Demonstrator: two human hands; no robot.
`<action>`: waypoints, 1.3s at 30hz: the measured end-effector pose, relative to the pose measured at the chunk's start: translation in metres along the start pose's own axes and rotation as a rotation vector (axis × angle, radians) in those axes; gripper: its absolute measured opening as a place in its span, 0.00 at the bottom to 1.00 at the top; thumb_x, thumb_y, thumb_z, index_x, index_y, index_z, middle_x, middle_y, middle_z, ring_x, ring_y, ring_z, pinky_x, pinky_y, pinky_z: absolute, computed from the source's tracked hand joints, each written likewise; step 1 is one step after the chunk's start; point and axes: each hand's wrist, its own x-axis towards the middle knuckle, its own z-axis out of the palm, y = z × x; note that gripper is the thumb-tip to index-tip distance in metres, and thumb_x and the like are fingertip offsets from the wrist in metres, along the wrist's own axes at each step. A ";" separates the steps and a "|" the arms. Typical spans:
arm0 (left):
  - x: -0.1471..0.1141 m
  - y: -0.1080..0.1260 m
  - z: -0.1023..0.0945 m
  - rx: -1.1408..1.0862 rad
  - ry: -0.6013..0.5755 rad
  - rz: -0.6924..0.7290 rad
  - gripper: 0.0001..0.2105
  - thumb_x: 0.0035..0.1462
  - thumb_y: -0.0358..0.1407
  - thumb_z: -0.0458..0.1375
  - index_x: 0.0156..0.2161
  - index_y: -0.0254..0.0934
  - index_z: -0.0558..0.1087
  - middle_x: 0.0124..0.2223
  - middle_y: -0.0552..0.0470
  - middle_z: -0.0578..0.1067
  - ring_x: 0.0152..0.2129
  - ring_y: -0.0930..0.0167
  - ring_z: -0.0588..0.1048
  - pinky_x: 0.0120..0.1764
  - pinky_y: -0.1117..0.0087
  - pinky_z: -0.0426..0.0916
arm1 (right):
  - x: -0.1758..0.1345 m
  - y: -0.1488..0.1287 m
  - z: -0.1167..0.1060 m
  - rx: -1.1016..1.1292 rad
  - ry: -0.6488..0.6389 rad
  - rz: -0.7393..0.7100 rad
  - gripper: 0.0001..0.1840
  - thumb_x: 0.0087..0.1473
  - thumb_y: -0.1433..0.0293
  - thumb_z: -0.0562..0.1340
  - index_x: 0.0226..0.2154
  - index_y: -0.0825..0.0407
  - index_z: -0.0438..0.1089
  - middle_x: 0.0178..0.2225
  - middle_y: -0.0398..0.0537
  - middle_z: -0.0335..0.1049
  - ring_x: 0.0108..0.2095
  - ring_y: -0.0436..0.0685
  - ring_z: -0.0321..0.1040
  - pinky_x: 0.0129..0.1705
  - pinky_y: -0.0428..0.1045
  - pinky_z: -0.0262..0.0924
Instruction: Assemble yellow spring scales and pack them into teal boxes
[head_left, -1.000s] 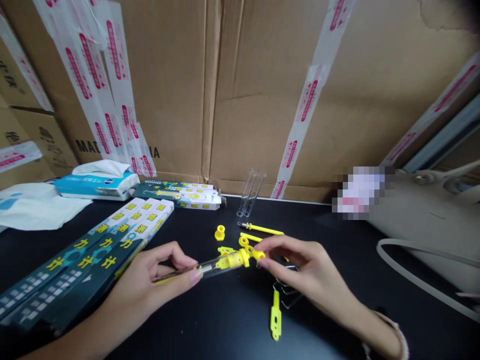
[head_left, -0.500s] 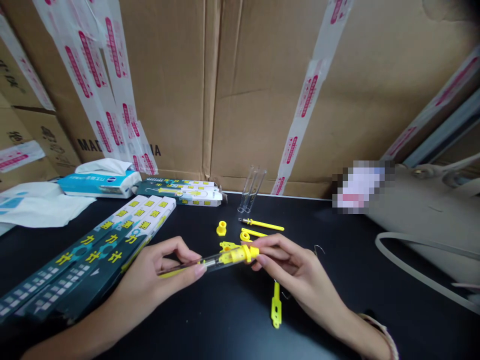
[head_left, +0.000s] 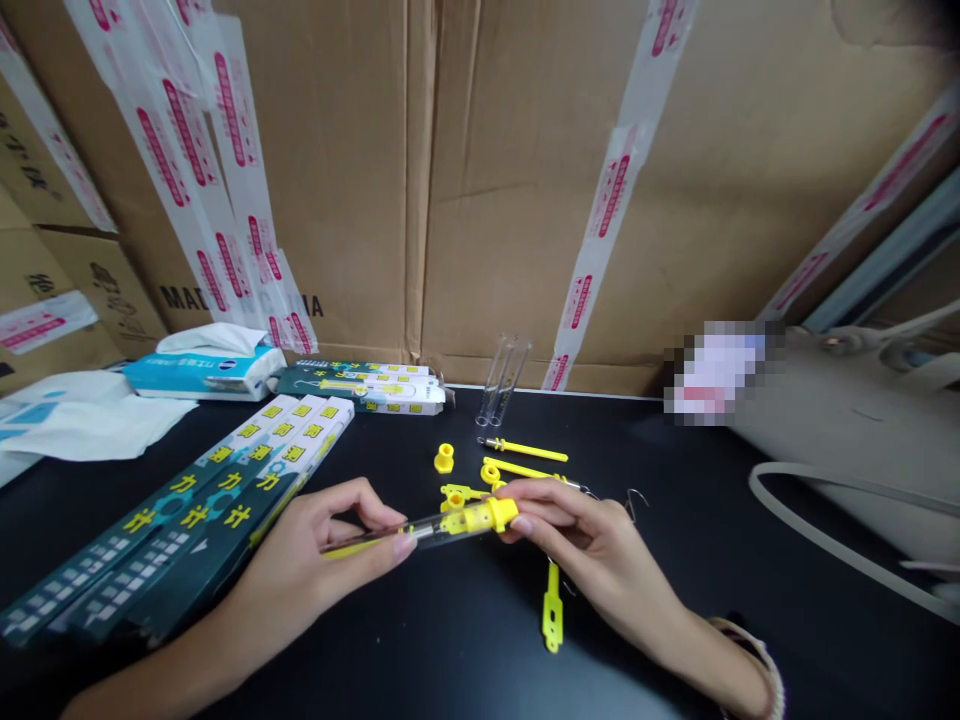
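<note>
My left hand [head_left: 330,540] is closed around the clear tube of a spring scale [head_left: 435,530], thumb and fingers pinching it near its middle. Inside the tube a yellow rod and a metal spring show. Its right end carries a yellow cap [head_left: 504,514], which my right hand [head_left: 581,535] pinches between thumb and fingertips. The tube lies nearly level above the black table. Just behind it are a yellow flanged cap [head_left: 444,459], a yellow rod with a spring [head_left: 529,450] and other yellow parts, partly hidden. A flat yellow hook piece [head_left: 553,610] lies below my right hand.
Two clear tubes [head_left: 504,385] stand by the cardboard wall [head_left: 510,200]. Long spring scale boxes [head_left: 187,510] lie at left, with more boxes [head_left: 367,387] and a tissue pack [head_left: 202,372] behind. A grey bag [head_left: 847,430] with its strap is at right.
The yellow cap now sits at a different angle on the tube end, its flange less distinct. Both hands keep their grips and have hardly moved. The view has shifted slightly.
</note>
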 end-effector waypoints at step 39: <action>-0.005 0.004 0.010 -0.024 0.021 -0.047 0.14 0.44 0.43 0.69 0.25 0.37 0.70 0.27 0.55 0.79 0.23 0.73 0.73 0.26 0.75 0.60 | -0.005 -0.011 -0.005 -0.514 -0.054 -0.437 0.11 0.70 0.70 0.53 0.35 0.51 0.66 0.26 0.40 0.66 0.25 0.49 0.62 0.29 0.45 0.57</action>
